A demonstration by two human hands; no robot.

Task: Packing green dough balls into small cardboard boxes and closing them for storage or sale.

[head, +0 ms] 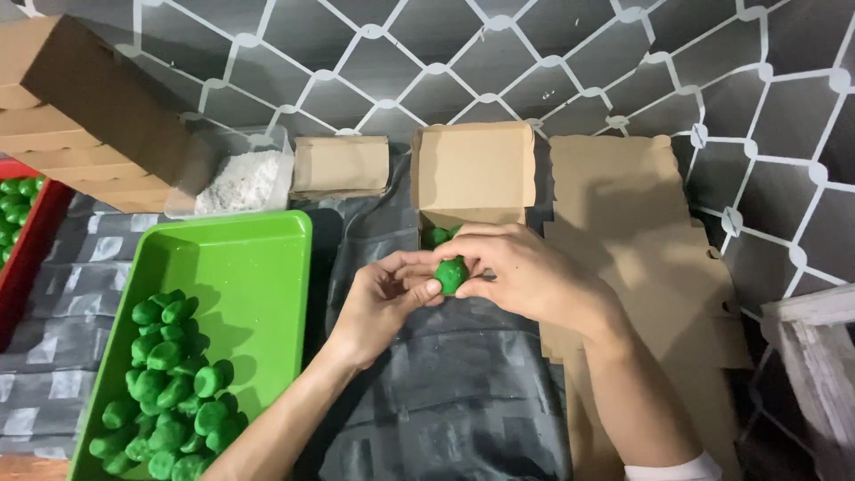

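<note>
A small green lump (451, 273) is pinched between my left hand (381, 303) and my right hand (525, 272), both holding it at the fingertips. Right behind them stands an open brown cardboard box (472, 174) with its lid up; a few green lumps (438, 235) show inside, mostly hidden by my right hand. To the left lies a green tray (258, 258) with several green lumps (169, 383) heaped in its near left part.
A clear tub of white powder (239, 181) and a folded brown box (340, 166) sit at the back. Flat cardboard blanks (632, 223) lie at the right, stacked brown boxes (80, 116) at the far left, above a red tray (31, 232) with green lumps. A white wooden frame (815, 356) stands at the right edge.
</note>
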